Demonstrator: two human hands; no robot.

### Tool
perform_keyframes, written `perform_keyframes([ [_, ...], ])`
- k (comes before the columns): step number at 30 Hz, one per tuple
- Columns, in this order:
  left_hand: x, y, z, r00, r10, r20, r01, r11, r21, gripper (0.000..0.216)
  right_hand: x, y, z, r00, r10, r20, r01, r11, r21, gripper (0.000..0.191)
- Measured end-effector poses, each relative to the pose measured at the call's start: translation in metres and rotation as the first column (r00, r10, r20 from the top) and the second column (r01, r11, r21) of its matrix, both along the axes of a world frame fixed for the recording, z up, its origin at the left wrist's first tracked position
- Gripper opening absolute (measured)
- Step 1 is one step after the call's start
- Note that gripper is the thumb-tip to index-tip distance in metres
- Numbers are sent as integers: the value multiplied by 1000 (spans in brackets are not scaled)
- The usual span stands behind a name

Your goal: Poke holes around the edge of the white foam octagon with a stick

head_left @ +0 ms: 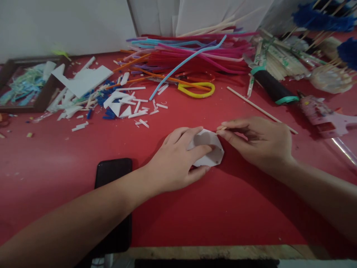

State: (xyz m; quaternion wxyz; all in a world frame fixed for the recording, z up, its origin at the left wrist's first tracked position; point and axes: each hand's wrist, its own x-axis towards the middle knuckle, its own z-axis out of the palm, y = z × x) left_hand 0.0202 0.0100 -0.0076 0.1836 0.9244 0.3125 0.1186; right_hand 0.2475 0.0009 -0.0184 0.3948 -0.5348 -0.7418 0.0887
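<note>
My left hand [178, 160] is curled around a small white foam piece [209, 158] that rests on the red table [223, 208], thumb and fingers gripping its edges. My right hand [256, 143] pinches a thin wooden stick [221, 129] between thumb and forefinger, its tip at the upper right edge of the foam piece. Both forearms reach in from the bottom of the view.
A black phone [114, 175] lies by my left forearm. White foam scraps [122, 104], a pile of coloured pipe cleaners [195, 56], yellow-handled scissors [196, 89], a long skewer [259, 109], a black roll [272, 87] and a pink glue gun [326, 115] lie behind. A wooden tray [41, 96] sits far left.
</note>
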Motion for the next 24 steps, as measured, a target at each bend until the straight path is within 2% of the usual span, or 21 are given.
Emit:
perform_keyframes([
  [9,0,0,1,1000,-7,0,7,1000,0,41,0,0,0,999,27,33,-27,1000,14,8],
  [17,0,0,0,1000,-6,-4,6,1000,2,41,0,1,-1,997,46,70,-52,995,81,9],
  [24,0,1,0,1000,-13,7,13,1000,13,40,2,2,-1,997,63,35,-65,996,54,9],
])
